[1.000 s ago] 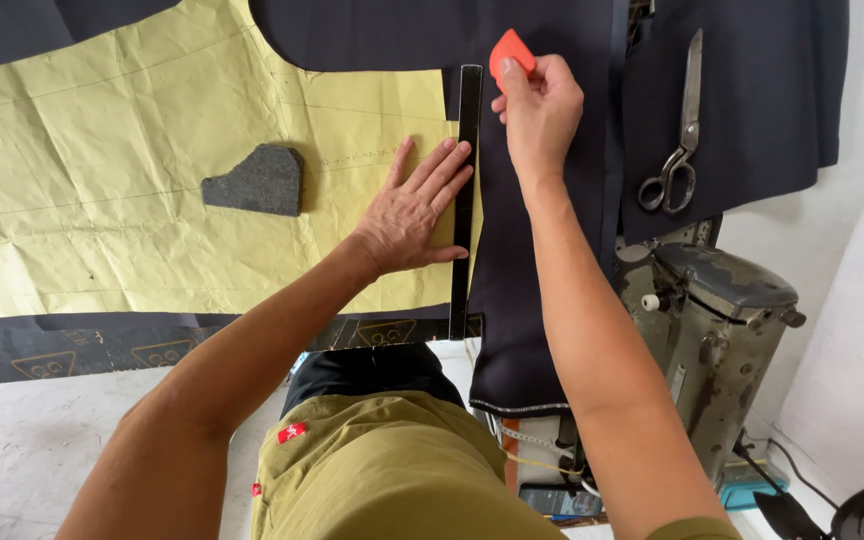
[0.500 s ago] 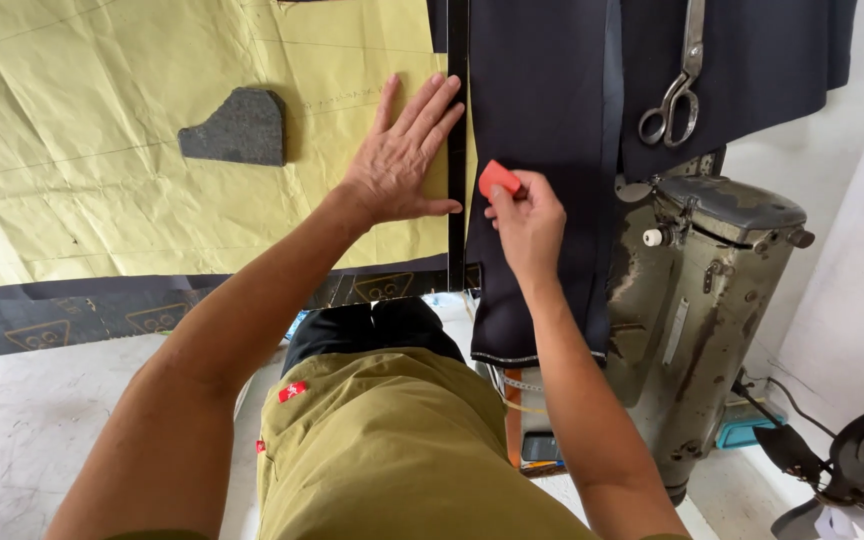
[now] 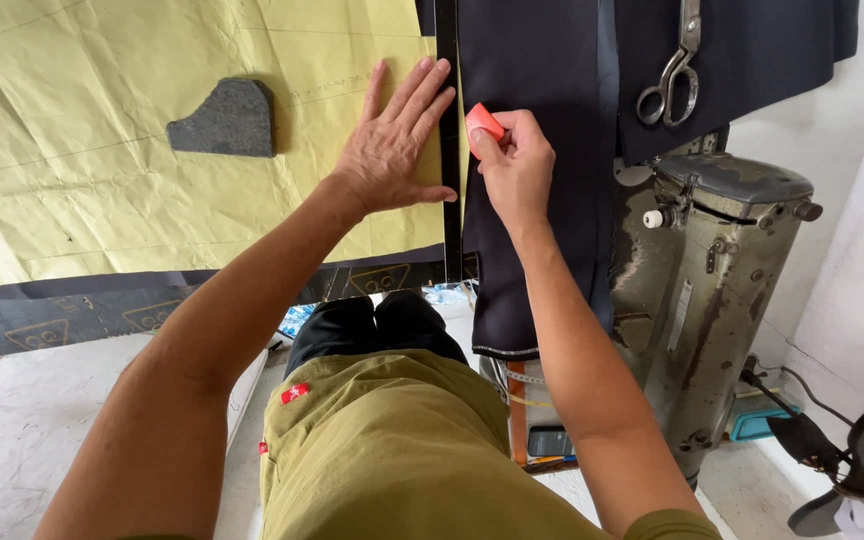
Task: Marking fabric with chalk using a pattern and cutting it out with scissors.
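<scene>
My left hand (image 3: pixel 395 145) lies flat, fingers spread, on yellow pattern paper (image 3: pixel 102 140), pressing the side of a long black ruler (image 3: pixel 449 150). My right hand (image 3: pixel 517 165) pinches a piece of red tailor's chalk (image 3: pixel 482 125) against the ruler's right edge, on dark navy fabric (image 3: pixel 542 90) that hangs over the table's front edge.
A grey stone weight (image 3: pixel 224 118) sits on the paper at the left. Scissors (image 3: pixel 672 70) lie on the fabric at the upper right. An old sewing machine (image 3: pixel 712 290) stands to the right, and a fan (image 3: pixel 852 470) at the lower right.
My right hand has drawn the chalk along the ruler toward me, from the far end to beside my left hand. The left hand stays pressed on the ruler.
</scene>
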